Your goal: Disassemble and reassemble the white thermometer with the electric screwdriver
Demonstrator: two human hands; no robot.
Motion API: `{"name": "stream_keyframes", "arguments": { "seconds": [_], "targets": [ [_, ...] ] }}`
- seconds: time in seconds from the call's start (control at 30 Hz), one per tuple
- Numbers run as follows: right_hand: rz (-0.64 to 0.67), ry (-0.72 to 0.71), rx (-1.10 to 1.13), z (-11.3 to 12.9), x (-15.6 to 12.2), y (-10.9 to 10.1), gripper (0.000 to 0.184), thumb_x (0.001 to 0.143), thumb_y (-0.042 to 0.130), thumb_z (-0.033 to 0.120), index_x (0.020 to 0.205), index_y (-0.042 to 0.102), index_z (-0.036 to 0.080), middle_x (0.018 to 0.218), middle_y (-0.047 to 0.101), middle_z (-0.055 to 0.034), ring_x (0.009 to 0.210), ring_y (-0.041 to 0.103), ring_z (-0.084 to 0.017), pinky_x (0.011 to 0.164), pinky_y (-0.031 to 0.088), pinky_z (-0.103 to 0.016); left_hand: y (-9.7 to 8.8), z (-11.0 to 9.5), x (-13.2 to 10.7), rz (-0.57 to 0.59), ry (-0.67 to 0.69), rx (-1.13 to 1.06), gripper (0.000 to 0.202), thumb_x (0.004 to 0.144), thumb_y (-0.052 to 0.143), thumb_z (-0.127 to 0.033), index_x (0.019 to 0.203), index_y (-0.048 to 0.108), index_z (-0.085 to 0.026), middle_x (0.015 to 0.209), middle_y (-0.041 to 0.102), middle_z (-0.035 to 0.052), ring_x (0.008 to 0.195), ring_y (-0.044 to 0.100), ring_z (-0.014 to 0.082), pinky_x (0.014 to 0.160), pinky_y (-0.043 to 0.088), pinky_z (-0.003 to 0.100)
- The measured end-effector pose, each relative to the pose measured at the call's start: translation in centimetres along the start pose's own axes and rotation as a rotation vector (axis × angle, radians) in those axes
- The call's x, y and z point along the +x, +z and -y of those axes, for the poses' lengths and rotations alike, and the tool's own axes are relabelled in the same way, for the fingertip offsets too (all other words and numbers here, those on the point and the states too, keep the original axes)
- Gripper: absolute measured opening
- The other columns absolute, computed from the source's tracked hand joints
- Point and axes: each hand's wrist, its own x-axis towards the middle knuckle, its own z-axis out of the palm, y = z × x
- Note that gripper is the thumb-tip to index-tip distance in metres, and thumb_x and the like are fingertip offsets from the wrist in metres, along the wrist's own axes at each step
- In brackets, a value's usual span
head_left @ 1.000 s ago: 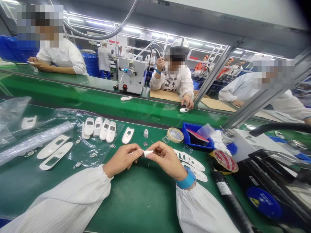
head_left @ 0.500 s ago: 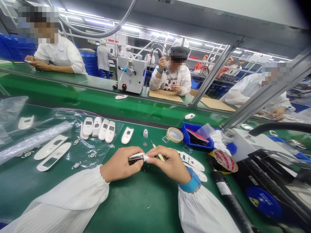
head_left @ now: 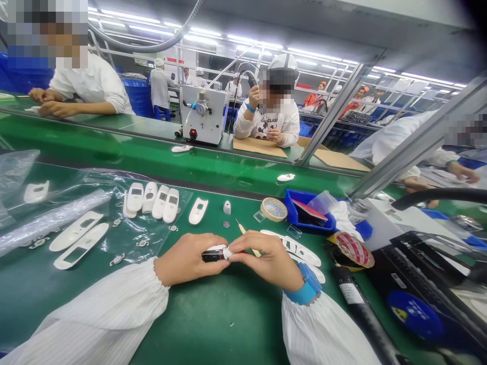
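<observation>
My left hand (head_left: 190,259) is closed around a small dark and white plastic part (head_left: 213,253) held just above the green mat (head_left: 213,319). My right hand (head_left: 262,258) pinches the white end of that same part, and a thin tan stick (head_left: 245,234) pokes out from behind its fingers. Both hands meet at the middle of the bench. White sleeves cover both arms, with a blue wrist strap (head_left: 304,289) on the right one.
White device housings (head_left: 152,202) lie on clear plastic at left, with long white shells (head_left: 78,238) nearer. A tape roll (head_left: 274,209), blue bin (head_left: 308,213) and red-white tape roll (head_left: 352,249) sit right. Black equipment (head_left: 418,294) fills the right. Other people work across the conveyor (head_left: 152,157).
My hands have dropped slightly toward the mat and closed tighter around the part. A dark piece now shows in my left hand. A white housing has travelled left along the conveyor.
</observation>
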Motion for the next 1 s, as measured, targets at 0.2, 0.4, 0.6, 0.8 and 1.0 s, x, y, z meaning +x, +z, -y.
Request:
{"name": "stream_keyframes", "arguments": {
  "seconds": [0.2,0.4,0.6,0.8,1.0],
  "targets": [
    [0.006,0.010,-0.001,-0.1,0.0,0.1,0.008,0.077,0.061,0.025,0.082,0.067,0.024,0.080,0.069,-0.0004,0.075,0.062,-0.015,0.072,0.050,-0.029,0.2,0.0,0.1,0.011,-0.025,-0.044,0.026,0.077,0.054,-0.038,0.098,0.061,-0.024,0.089,0.065,0.0004,0.076,0.058,0.0161,0.066,0.040,0.023],
    [-0.047,0.084,-0.028,-0.2,-0.1,0.3,0.007,0.077,0.061,0.026,0.081,0.066,0.024,0.076,0.066,-0.0005,0.071,0.060,-0.014,0.069,0.048,-0.028,0.1,0.0,0.1,0.008,0.005,-0.037,0.030,0.079,0.050,-0.041,0.102,0.060,-0.025,0.092,0.065,0.0015,0.077,0.058,0.0171,0.066,0.040,0.024],
    [-0.123,0.080,-0.006,-0.1,-0.1,0.6,0.005,0.076,0.061,0.025,0.079,0.065,0.023,0.075,0.065,-0.0005,0.070,0.058,-0.014,0.067,0.047,-0.027,0.0,0.2,0.0,-0.006,0.017,-0.082,0.032,0.083,0.046,-0.042,0.110,0.055,-0.028,0.108,0.062,-0.0007,0.092,0.058,0.0170,0.076,0.041,0.023],
    [-0.188,0.090,-0.010,-0.1,-0.2,0.9,0.005,0.076,0.061,0.026,0.077,0.066,0.024,0.073,0.066,-0.0006,0.069,0.059,-0.015,0.068,0.047,-0.030,0.2,0.1,-0.3,-0.007,0.024,0.080,0.036,0.087,0.036,-0.042,0.116,0.050,-0.026,0.111,0.060,0.0033,0.092,0.059,0.0189,0.075,0.042,0.026],
    [-0.236,0.234,0.055,-0.8,0.1,1.6,0.005,0.072,0.065,0.028,0.074,0.067,0.023,0.073,0.066,-0.0006,0.068,0.059,-0.015,0.070,0.047,-0.031,0.7,0.3,-0.1,-0.038,-0.022,0.212,0.040,0.088,0.030,-0.044,0.120,0.045,-0.025,0.106,0.060,0.0064,0.088,0.059,0.0219,0.074,0.042,0.030]
  ]
}}
